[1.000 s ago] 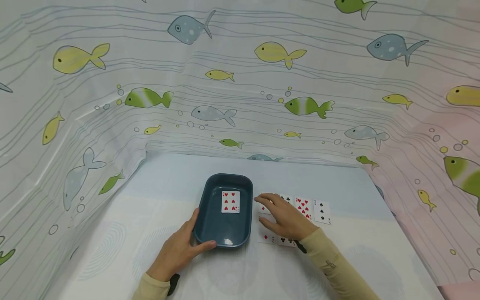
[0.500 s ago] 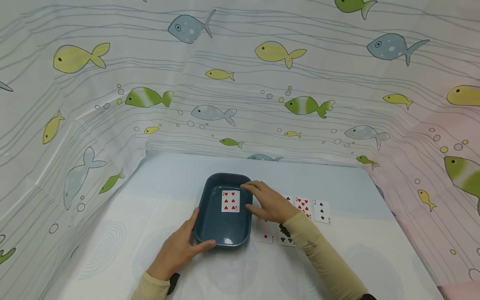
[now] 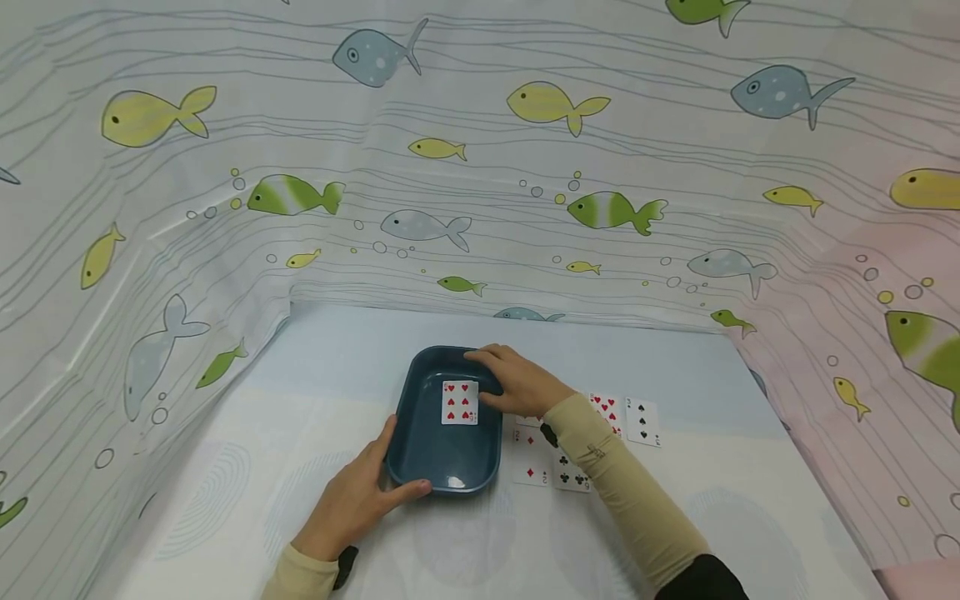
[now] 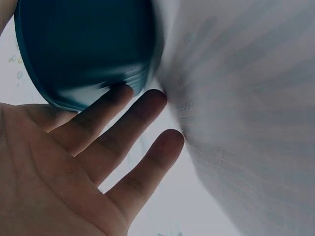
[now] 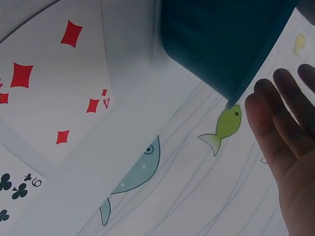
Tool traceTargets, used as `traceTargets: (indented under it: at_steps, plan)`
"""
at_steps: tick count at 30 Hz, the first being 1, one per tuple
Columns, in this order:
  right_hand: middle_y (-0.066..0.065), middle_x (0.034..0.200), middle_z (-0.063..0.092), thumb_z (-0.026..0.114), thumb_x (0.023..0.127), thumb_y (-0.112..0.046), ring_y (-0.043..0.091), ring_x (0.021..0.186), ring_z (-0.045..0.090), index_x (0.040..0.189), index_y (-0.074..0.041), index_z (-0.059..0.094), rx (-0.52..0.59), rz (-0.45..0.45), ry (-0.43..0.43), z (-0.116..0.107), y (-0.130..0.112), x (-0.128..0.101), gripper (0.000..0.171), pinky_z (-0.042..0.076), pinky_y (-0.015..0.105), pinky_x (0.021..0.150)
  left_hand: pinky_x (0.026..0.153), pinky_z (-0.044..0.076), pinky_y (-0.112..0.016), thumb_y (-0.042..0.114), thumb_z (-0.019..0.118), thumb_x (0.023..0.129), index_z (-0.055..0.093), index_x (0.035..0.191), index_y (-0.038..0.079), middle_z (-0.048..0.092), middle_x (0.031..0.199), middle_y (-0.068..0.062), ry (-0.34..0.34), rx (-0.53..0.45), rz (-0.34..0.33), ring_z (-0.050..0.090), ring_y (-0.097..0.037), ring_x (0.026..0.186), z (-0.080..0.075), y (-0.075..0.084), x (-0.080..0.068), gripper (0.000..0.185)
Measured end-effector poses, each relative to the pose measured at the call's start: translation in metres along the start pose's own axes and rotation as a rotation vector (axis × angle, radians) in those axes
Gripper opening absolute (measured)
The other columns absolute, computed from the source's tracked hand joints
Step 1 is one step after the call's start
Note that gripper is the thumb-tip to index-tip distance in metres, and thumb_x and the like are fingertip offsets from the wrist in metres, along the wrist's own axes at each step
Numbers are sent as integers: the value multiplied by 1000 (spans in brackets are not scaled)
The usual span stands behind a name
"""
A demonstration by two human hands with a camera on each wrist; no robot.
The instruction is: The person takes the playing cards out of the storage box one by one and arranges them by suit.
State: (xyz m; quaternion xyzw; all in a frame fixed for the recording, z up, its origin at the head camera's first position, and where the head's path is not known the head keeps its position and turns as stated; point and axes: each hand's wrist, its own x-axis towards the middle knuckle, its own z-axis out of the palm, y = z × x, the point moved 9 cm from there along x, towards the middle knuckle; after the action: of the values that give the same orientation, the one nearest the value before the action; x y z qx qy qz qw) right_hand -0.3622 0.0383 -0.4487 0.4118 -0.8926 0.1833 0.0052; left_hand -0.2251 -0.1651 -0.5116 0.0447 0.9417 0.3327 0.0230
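A dark blue tray [image 3: 442, 458] sits mid-table with a nine of hearts [image 3: 460, 402] lying face up inside. My left hand [image 3: 367, 487] rests against the tray's near left corner, thumb along the front rim; the left wrist view shows its fingers [image 4: 123, 123] straight under the tray's wall [image 4: 83, 49]. My right hand [image 3: 510, 382] hovers over the tray's far right rim, fingers relaxed, nothing seen in it. The right wrist view has those fingers [image 5: 285, 128] beside the tray's corner [image 5: 221, 39], above a four of diamonds [image 5: 54, 88].
Right of the tray, face-up cards lie in rows: a diamonds card [image 3: 530, 454], a clubs card [image 3: 570, 477], a hearts card [image 3: 607, 412] and a spades card [image 3: 642, 421]. Fish-print cloth [image 3: 480, 167] walls the table on three sides.
My right hand has left the cards and moved left and away, from the row of cards to the tray's far right rim. The left hand and tray stay put.
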Motion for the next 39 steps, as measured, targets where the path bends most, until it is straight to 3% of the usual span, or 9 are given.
traceTargets:
  at_steps: [11,19,24,29,39]
  plan:
    - [8,149,50,75,92,-28,23,133,51,155,-17,40,-4,43,-102,20,5,26,73,43,40,110,109,39,-59,72,70,81,13,165,19,33,162,-15,-3,-5,-2,39,-37,144,-1,0,-1,114]
    - [6,143,56,80,87,-32,19,113,62,156,-19,40,-78,61,-214,44,0,36,81,49,37,102,109,38,-60,72,70,81,14,164,18,33,162,-15,-4,-12,2,38,-37,144,-2,0,-1,114]
    - [4,143,55,80,84,-43,21,124,56,157,-24,38,-181,89,-277,58,2,38,86,41,41,111,109,38,-60,71,70,81,12,165,20,31,163,-15,-7,-16,6,37,-37,145,-1,0,-1,114]
    - [2,142,57,80,82,-50,20,128,54,157,-24,38,-261,78,-283,60,0,39,89,37,41,114,109,38,-60,70,71,81,13,165,20,32,162,-15,-3,-14,12,37,-37,145,-1,0,-1,114]
    - [2,139,59,80,81,-49,21,125,56,156,-23,41,-273,64,-264,61,-1,38,88,38,41,113,109,38,-59,70,71,81,13,165,19,32,162,-14,0,-23,12,37,-36,145,-1,0,-1,114]
